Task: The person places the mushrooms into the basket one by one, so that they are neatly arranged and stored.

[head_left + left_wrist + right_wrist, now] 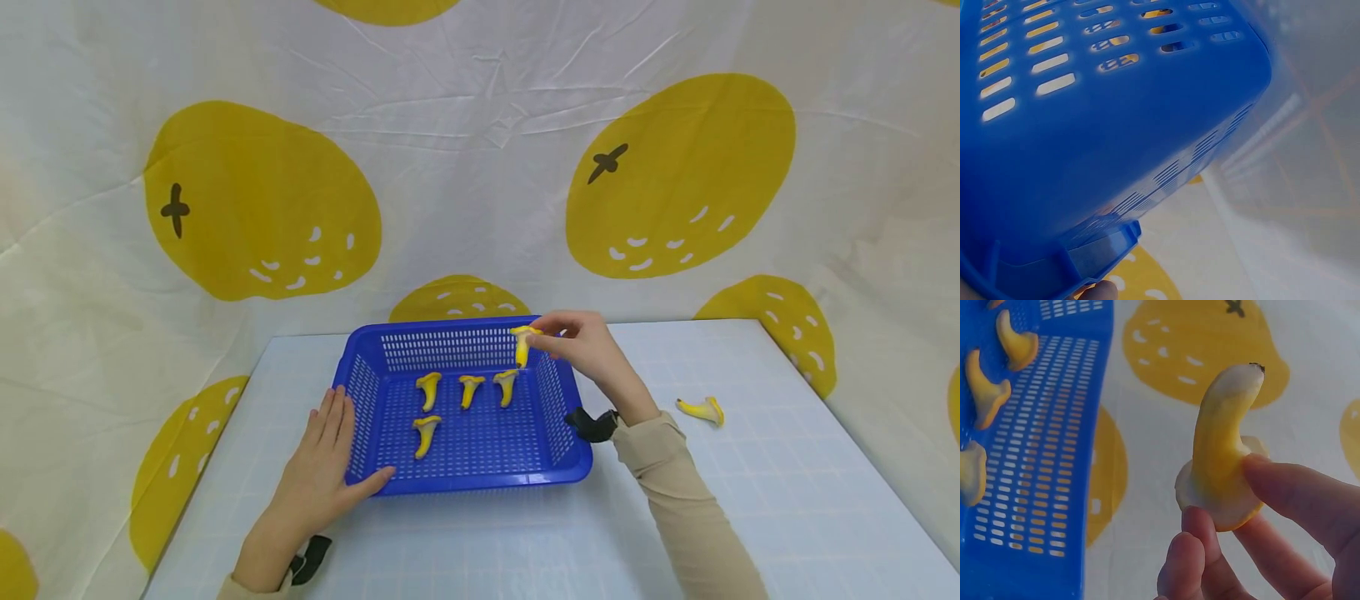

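A blue plastic basket (480, 482) with slotted walls stands on the table. Over its back right corner my right hand (581, 346) pinches a yellow mushroom (522, 348) by its cap, thumb on one side and fingers on the other. The right wrist view shows that mushroom (1219, 450) with its stem pointing up and a dark tip. Inside the basket lie several more mushrooms (429, 390), three in a back row and one in front (426, 437). My left hand (318, 467) rests along the basket's left rim with straight fingers and the thumb over the front corner.
One more yellow mushroom (701, 410) lies on the pale checked table (787, 500), right of the basket and beyond my right forearm. A white cloth (480, 208) with big yellow fruit prints hangs behind the table. Dark straps circle both wrists.
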